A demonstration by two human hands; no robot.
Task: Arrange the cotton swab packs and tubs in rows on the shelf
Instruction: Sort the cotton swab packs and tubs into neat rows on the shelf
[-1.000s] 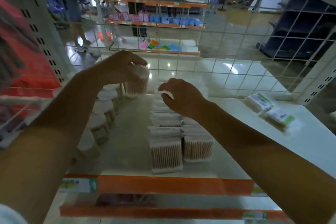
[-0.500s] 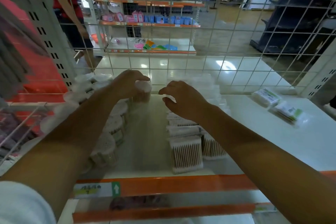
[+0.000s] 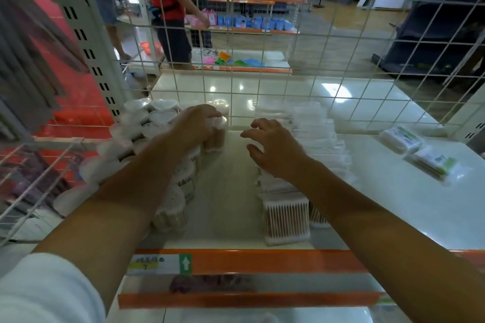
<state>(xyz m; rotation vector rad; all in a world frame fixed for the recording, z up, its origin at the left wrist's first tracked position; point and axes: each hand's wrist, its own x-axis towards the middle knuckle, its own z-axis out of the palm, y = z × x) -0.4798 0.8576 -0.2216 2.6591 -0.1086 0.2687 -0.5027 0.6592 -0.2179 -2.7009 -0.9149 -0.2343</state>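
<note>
At centre frame on the shelf (image 3: 393, 191), the left hand (image 3: 194, 126) grips a swab tub (image 3: 216, 134) by the tub rows; the right hand (image 3: 273, 147) hovers with its grip slack and empty above the swab packs (image 3: 286, 220).

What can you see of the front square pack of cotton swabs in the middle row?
The front square pack is clear plastic, packed with upright pale wooden-stemmed swabs, white tips at top and bottom. It stands upright on the white shelf, near the orange front edge, heading its row. A similar pack sits close on its right. Neither hand touches it; the right forearm passes above.
</note>
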